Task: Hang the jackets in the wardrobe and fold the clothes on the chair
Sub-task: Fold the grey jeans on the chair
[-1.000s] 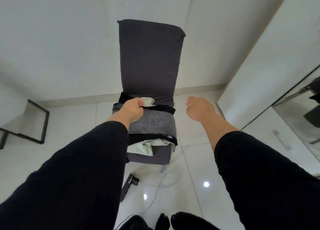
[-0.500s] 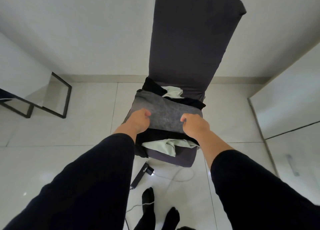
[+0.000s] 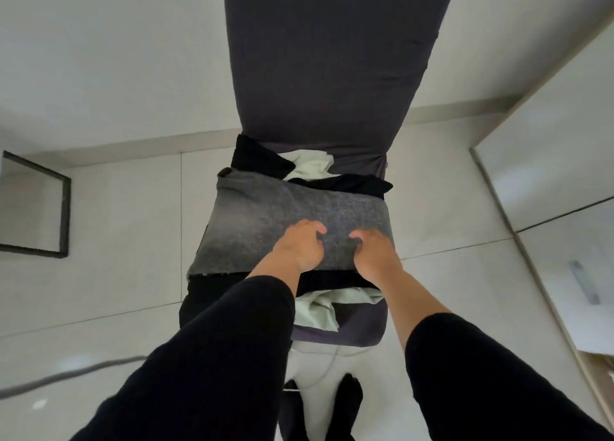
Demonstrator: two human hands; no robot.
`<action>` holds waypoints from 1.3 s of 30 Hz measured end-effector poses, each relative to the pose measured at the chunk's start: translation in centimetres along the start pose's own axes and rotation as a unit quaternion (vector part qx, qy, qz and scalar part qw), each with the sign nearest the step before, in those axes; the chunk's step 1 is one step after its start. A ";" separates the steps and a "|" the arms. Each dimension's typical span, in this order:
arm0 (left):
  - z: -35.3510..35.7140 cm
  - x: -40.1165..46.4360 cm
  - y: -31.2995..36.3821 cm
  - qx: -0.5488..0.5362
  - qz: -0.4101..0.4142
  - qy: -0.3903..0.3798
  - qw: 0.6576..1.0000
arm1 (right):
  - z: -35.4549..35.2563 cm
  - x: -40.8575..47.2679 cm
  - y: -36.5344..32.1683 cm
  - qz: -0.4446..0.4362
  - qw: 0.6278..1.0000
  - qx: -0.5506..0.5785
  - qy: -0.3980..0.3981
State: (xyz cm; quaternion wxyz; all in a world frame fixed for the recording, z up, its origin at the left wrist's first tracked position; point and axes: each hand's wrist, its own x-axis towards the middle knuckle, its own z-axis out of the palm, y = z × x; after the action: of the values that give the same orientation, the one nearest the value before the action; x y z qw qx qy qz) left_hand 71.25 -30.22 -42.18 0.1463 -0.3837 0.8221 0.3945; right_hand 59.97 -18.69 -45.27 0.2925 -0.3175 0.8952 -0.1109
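Both hands on the chair's clothes pile

Left hand [image 3: 300, 244] and right hand [image 3: 373, 251] grip the grey garment [image 3: 265, 214] topping the chair [image 3: 332, 58] seat, fingers curled into it.

Soft, even daylight fills the room. The glossy floor [image 3: 116, 274] shows faint glare. Wide-angle distortion bends the edges.

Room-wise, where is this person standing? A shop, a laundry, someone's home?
Most likely a room at home, perhaps a bedroom. A padded chair is piled with clothes, it stands on a pale tiled floor against a plain wall, and tall flat panels on the right look like wardrobe doors.
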 end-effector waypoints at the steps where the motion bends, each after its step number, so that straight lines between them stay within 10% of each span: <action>1: 0.9 0.9 0.3 0.026 0.007 -0.012 1.000 | 0.6 0.2 1.2 0.011 1.000 -0.006 0.006; 8: 7.5 4.9 3.7 0.244 0.069 -0.074 0.965 | 3.9 1.4 7.6 0.106 0.971 0.189 0.099; 14: 10.6 8.7 5.2 0.306 0.030 -0.134 0.942 | 5.9 3.6 12.9 0.337 0.839 0.423 0.067; 22: 12.3 9.6 4.7 0.330 0.000 -0.116 0.937 | 9.1 6.1 14.4 0.436 0.686 0.579 -0.063; 26: 12.8 9.8 4.5 0.335 -0.007 -0.106 0.936 | 10.0 6.8 14.6 0.420 0.614 0.665 -0.063; 35: 12.8 9.7 4.5 0.324 -0.002 -0.094 0.941 | 4.7 6.7 16.3 0.345 0.362 0.837 0.221; 39: 12.2 9.2 4.7 0.310 0.010 -0.101 0.945 | 0.6 5.7 15.6 0.326 0.398 0.829 0.220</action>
State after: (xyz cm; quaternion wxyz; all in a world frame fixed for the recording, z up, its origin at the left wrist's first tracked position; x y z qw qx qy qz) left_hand 60.90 -23.82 -52.55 0.3364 -0.2689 0.8885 0.1586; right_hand 48.95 -10.21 -54.35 0.2193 0.4323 0.4325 -0.7603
